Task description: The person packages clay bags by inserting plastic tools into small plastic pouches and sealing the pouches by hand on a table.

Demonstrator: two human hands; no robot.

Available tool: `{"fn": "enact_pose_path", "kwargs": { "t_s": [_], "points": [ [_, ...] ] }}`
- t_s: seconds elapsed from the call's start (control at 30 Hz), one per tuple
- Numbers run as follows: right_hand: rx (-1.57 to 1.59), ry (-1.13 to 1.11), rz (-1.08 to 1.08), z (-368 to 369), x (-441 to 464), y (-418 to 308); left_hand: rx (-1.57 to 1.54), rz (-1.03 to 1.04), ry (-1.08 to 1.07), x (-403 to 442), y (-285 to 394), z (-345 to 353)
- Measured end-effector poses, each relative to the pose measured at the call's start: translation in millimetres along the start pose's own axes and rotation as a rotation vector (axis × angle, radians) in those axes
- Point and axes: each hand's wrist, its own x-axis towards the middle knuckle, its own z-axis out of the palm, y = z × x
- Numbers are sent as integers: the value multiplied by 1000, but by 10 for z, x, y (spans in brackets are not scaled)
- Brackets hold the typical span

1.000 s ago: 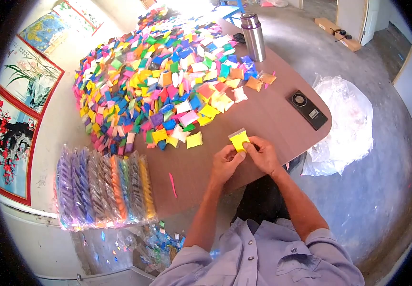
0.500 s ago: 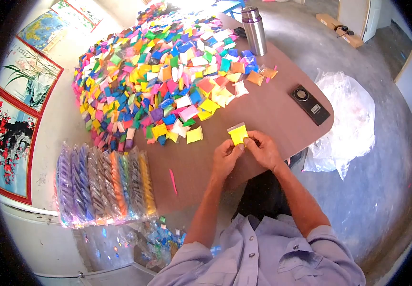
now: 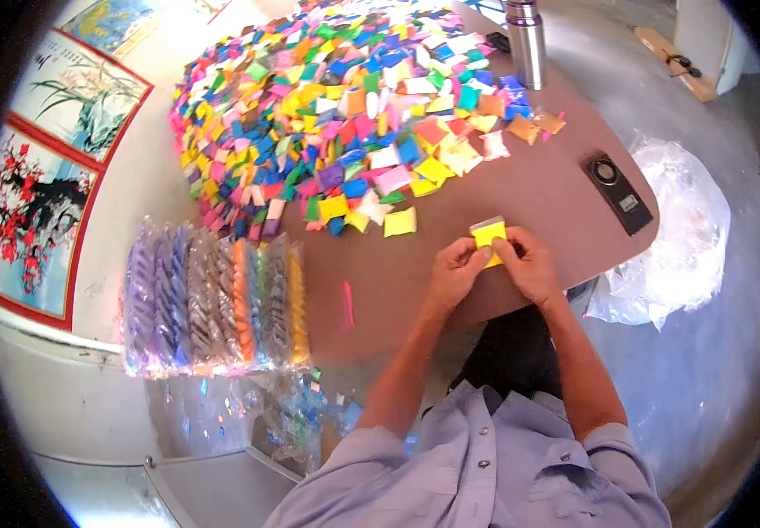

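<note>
Both of my hands pinch a small yellow packet (image 3: 489, 236) with a clear strip along its top. My left hand (image 3: 457, 271) grips its lower left side, while my right hand (image 3: 528, 267) has the lower right, thumbs on the front face. The packet is held above the brown table (image 3: 380, 308) near its front edge. To the left of it lies another yellow packet (image 3: 400, 223), at the edge of a large heap of colourful packets (image 3: 327, 114). A thin pink strip (image 3: 348, 305) rests on the table left of my hands.
Clear bags of twisted coloured sticks (image 3: 217, 299) stand at the table's left. A steel thermos (image 3: 527, 44) is at the back right, and a black device with a round dial (image 3: 619, 194) lies at the right. A clear plastic bag (image 3: 670, 238) sits beyond the table edge.
The whole view has shifted, so the table and heap appear further right and higher. My hands still hold the yellow packet, with the thumbs now closer together on its front.
</note>
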Motion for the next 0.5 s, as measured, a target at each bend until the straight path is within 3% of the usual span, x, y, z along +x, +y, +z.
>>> {"fn": "enact_pose_path", "kwargs": {
  "t_s": [0.13,0.3,0.5],
  "points": [
    [47,-5,37,-25,-24,-69,-97,-107,81,-9,123,44],
    [14,25,45,40,-21,-151,6,-89,-6,2,65,-55],
    [55,11,51,-13,-18,-88,-93,12,5,17,-33,28]
  ]
}}
